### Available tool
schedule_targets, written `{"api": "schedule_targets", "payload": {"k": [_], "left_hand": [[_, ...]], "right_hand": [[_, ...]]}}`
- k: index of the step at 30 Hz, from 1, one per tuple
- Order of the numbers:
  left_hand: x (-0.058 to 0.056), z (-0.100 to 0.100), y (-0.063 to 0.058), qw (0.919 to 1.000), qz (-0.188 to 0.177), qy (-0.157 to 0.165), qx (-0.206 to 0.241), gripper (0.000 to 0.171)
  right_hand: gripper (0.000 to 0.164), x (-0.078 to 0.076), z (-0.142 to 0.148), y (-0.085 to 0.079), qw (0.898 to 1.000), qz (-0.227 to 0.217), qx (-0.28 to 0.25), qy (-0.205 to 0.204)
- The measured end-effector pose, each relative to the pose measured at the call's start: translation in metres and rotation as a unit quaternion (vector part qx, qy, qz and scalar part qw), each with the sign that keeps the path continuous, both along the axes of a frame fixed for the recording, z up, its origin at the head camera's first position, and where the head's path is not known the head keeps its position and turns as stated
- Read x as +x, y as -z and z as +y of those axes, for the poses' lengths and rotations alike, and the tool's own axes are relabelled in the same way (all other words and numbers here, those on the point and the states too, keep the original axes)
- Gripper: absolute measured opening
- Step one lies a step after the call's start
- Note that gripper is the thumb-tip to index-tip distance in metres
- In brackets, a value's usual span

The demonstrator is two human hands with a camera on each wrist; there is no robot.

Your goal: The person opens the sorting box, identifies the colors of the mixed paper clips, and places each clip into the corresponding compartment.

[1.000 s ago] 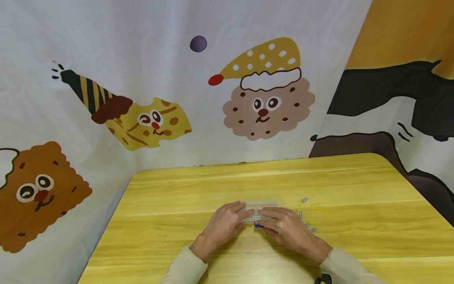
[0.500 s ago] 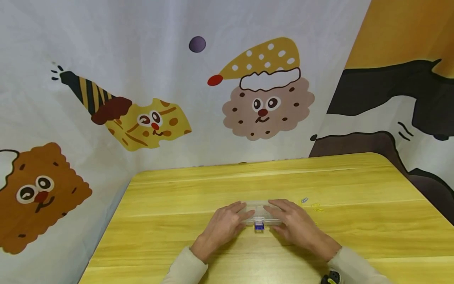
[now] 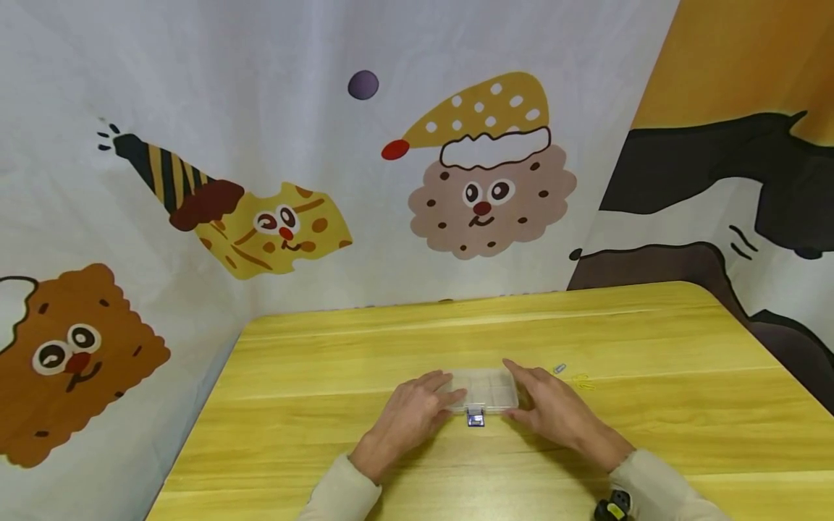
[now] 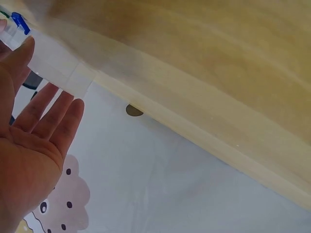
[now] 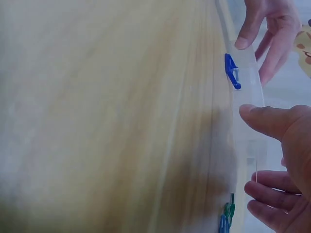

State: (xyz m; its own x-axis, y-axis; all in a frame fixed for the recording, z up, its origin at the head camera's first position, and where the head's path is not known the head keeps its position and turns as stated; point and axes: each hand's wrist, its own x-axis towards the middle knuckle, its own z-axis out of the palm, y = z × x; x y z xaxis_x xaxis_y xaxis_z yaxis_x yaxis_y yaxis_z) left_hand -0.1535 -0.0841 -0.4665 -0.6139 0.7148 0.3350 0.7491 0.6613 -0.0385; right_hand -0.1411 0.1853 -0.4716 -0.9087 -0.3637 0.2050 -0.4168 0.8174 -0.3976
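A clear plastic box with dividers and a closed lid lies on the table. Its blue latch sticks out at the front, unfastened. My left hand holds the box's left end, the thumb in front and the fingers over the lid and the far side. Around the right end my right hand lies loosely, thumb by the front corner and straight forefinger by the back corner; whether it touches firmly is unclear. In the right wrist view the right thumb overlaps the box's edge near the latch.
Yellow paper clips and a blue paper clip lie right of the box, behind my right hand; other clips there are hidden by it. The wooden table ends at a printed curtain behind.
My right hand has slid off the lid and latch toward the right end of the box. The latch now shows fully and hangs lower. My left hand has stayed in place.
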Motion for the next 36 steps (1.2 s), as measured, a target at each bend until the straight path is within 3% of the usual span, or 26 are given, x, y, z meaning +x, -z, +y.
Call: {"api": "schedule_targets", "payload": {"k": [14, 27, 36], "left_hand": [[-0.004, -0.004, 0.000, 0.9977, -0.044, 0.015, 0.050, 0.042], [-0.006, -0.003, -0.007, 0.9907, -0.091, 0.000, 0.101, 0.040], [-0.007, -0.001, -0.009, 0.9863, -0.076, 0.007, 0.146, 0.036]], "right_hand": [[0.090, -0.001, 0.005, 0.001, 1.000, -0.004, -0.024, 0.002], [0.090, -0.002, 0.010, -0.001, 1.000, -0.005, -0.024, -0.012], [0.090, -0.003, 0.013, -0.001, 1.000, -0.002, -0.023, -0.017]]}}
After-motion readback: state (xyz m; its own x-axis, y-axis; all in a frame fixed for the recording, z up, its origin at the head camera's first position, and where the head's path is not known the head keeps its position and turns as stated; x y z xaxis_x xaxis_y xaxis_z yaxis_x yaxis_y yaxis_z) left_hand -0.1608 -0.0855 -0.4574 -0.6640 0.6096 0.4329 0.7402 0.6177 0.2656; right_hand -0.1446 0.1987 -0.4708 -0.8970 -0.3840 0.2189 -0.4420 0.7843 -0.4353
